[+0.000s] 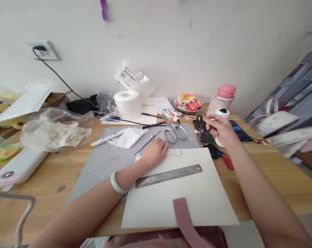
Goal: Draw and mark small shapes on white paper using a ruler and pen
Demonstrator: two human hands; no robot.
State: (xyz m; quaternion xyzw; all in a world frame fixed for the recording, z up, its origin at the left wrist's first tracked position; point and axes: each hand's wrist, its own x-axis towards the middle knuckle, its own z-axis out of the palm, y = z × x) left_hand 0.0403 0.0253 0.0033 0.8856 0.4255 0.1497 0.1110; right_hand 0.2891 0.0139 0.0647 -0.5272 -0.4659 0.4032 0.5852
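My left hand [154, 151] rests on the top edge of a white paper sheet [197, 199], holding nothing, its fingers lying over the sheet. Beside those fingers, small black outline drawings [177, 153] show on the paper. A steel ruler [171, 175] lies slantwise across the sheet, just below this hand. Past the sheet's upper right corner, my right hand [220, 127] pinches a black handle loop of small scissors [200, 125], raised over a dark phone [207, 136]. Larger silver scissors [173, 132] and a blue pencil-like stick [147, 143] lie on the grey cutting mat [94, 175].
A white paper roll [127, 105], a bowl of colourful cut-outs [188, 103] and a pink-lidded bottle [223, 98] stand along the wall. Crumpled tissue [130, 137] and a white marker [106, 137] lie on the mat. Plastic bags [55, 132] sit left; another phone [240, 131] lies right.
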